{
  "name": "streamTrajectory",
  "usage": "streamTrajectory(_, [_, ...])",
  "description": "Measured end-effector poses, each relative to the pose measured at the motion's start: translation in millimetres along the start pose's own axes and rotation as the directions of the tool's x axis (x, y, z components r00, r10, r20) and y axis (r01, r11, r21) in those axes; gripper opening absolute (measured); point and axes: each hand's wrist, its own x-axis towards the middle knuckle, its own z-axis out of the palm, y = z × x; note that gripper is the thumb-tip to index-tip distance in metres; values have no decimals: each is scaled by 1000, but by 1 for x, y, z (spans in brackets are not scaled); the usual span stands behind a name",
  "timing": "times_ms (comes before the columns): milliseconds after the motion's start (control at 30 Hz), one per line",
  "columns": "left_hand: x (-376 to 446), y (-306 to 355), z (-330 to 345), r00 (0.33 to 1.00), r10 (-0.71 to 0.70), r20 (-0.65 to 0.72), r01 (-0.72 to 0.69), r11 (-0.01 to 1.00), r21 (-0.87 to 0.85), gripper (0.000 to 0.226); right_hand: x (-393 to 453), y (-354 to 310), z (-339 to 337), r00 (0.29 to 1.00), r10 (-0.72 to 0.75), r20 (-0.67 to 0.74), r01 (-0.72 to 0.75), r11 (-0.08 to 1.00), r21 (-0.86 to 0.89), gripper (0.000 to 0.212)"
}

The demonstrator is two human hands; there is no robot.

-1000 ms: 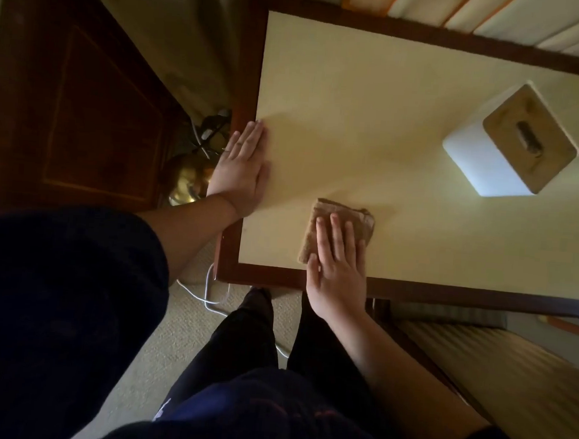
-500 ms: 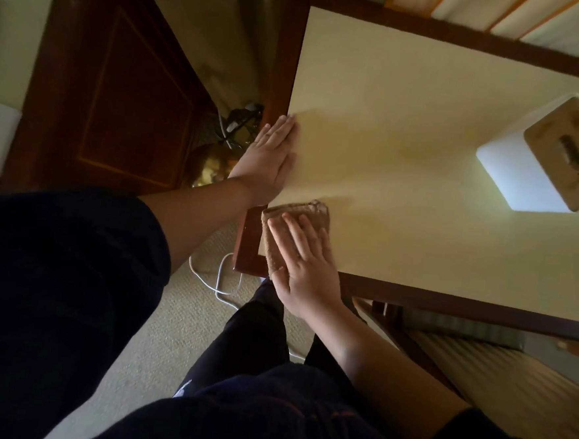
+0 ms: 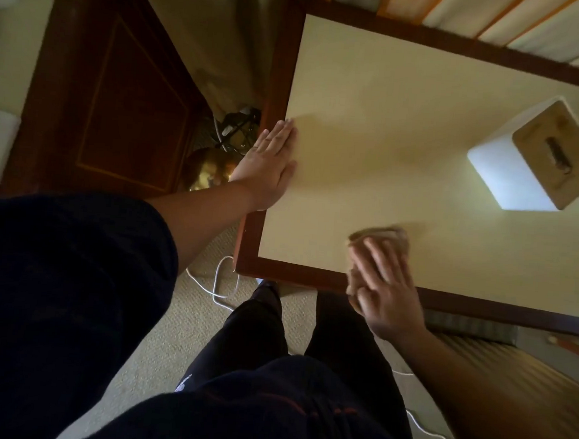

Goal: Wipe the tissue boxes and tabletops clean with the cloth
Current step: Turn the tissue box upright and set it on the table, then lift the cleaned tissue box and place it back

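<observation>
A cream tabletop (image 3: 390,123) with a dark wooden border fills the upper right. A white tissue box (image 3: 510,180) with a wooden lid stands on it at the right. My right hand (image 3: 384,287) presses flat on a brown cloth (image 3: 393,237) at the table's near edge; the cloth and hand are blurred by motion. My left hand (image 3: 269,163) rests flat, fingers straight, on the table's left border.
A dark wooden door (image 3: 111,97) stands to the left. A brass lamp base (image 3: 206,169) and cables (image 3: 233,126) sit on the floor beside the table. A white cord (image 3: 218,283) lies on the carpet near my legs. Striped fabric (image 3: 501,18) borders the table's far side.
My right hand has slid the cloth to the right along the near edge, away from the near left corner. My left hand has stayed flat on the left border.
</observation>
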Motion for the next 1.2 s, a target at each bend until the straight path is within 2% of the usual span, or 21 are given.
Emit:
streamTrajectory(67, [-1,4,2,1000,-19,-13,20,999,26,66,-13,8,-14,983,158,-93,-158,987,-1,65])
streamTrajectory(133, [-4,16,6,997,-57,-53,60,997,50,68,-14,3,-13,907,394,-150,-397,918,16,62])
streamTrajectory(200, [-13,32,17,993,-64,-102,72,995,74,70,-8,-8,-1,841,538,-50,-539,842,1,75])
streamTrajectory(233, [-21,40,25,994,-43,-103,52,995,85,71,-8,-11,8,859,512,12,-512,859,-24,75])
streamTrajectory(300, [-39,50,41,998,40,-38,-35,990,134,74,-16,-7,19,933,355,58,-356,935,2,72])
streamTrajectory(400, [-53,52,54,997,65,43,-72,976,206,77,-21,0,-7,969,217,122,-229,969,91,71])
streamTrajectory(467, [-48,60,51,1000,19,22,-22,983,180,77,-21,8,-32,977,194,93,-210,956,205,65])
streamTrajectory(500, [-44,67,48,1000,4,10,-5,987,159,76,-19,15,-48,976,216,14,-213,946,244,63])
streamTrajectory(567, [-30,87,42,1000,-5,0,5,996,88,74,-11,40,-81,929,307,-209,-246,931,271,57])
streamTrajectory(667, [-5,126,31,999,-2,51,5,998,-57,71,9,100,-131,762,495,-417,-395,866,305,60])
streamTrajectory(700, [5,141,28,997,-3,81,11,994,-106,71,18,120,-148,707,555,-437,-450,831,328,60])
streamTrajectory(767, [24,175,24,991,-3,130,30,977,-210,70,36,155,-177,668,642,-377,-530,766,365,63])
streamTrajectory(867, [49,222,24,986,-29,166,86,934,-347,58,56,181,-197,752,604,-266,-553,797,243,64])
streamTrajectory(967, [72,264,27,968,-113,224,207,864,-458,53,56,189,-197,820,504,-272,-515,857,37,57])
streamTrajectory(1100, [94,301,33,932,-224,286,349,771,-532,57,47,173,-199,869,450,-207,-460,888,0,53])
streamTrajectory(1200, [102,314,32,921,-291,259,388,741,-547,60,34,148,-202,943,316,-104,-307,947,91,62])
